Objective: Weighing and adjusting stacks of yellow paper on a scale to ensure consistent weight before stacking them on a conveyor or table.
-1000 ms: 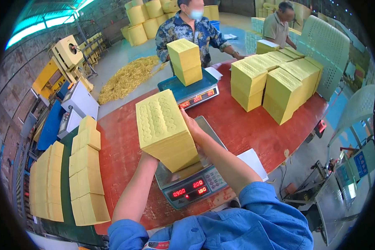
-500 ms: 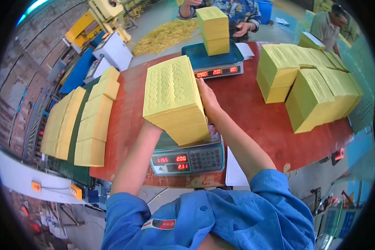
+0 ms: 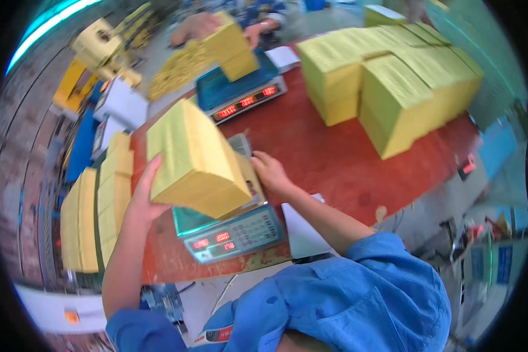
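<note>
A thick stack of yellow embossed paper (image 3: pixel 196 158) is tilted above a teal digital scale (image 3: pixel 232 237) with lit red digits. My left hand (image 3: pixel 144 196) grips the stack at its near left side, thumb up along the face and fingers going under it. My right hand (image 3: pixel 271 174) is to the right of the stack, at the scale pan's right edge, its fingers partly stretched and apart from the stack's main block. Part of the pan is hidden under the stack.
Across the red table (image 3: pixel 346 176) a co-worker's hands hold a yellow stack (image 3: pixel 232 50) on a second scale (image 3: pixel 249 97). Large yellow stacks (image 3: pixel 393 88) fill the far right. More yellow stacks (image 3: pixel 111 199) stand at the left. White paper (image 3: pixel 305 226) lies beside my scale.
My view has turned, so the scene sits differently. The stack has tilted and shifted left relative to my scale. My right hand has come off its right side; my left hand now shows on its left.
</note>
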### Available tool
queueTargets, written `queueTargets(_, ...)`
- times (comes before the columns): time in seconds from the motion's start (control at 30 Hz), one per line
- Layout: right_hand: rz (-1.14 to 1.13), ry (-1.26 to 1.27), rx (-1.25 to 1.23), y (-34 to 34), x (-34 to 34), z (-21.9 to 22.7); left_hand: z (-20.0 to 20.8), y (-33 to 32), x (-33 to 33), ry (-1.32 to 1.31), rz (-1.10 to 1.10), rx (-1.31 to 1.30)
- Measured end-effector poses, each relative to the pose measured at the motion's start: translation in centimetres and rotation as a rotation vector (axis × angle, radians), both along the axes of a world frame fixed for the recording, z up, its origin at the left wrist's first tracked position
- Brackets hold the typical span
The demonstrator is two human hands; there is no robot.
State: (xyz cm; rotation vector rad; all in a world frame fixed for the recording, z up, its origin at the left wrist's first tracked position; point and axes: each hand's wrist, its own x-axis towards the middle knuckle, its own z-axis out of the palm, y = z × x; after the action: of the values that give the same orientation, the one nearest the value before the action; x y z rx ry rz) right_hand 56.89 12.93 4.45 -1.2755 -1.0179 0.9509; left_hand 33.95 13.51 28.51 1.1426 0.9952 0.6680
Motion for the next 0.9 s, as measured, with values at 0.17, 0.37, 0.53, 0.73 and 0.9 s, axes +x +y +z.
queueTargets(0.17,0.142,0.514,-0.151,-3.3,2.4,2.5,-0.9,1.6,4.3,-0.110,-0.156,-0.242)
queueTargets(0.37,0.050,0.893,-0.170,-6.9,7.7,3.7,-0.8,1.4,11.3,-0.115,-0.283,-0.142)
queueTargets(0.53,-0.176,0.653,-0.088,-13.0,15.9,5.0,-2.6,-1.1,18.8,-0.193,-0.445,-0.217)
queueTargets(0.73,-0.290,0.652,-0.204,-13.9,22.8,-1.3,-9.0,-1.8,26.6,-0.110,-0.505,-0.315)
queueTargets(0.9,-0.267,0.683,-0.223,-14.7,25.9,-2.9,-9.9,-2.6,30.8,-0.078,-0.426,-0.314)
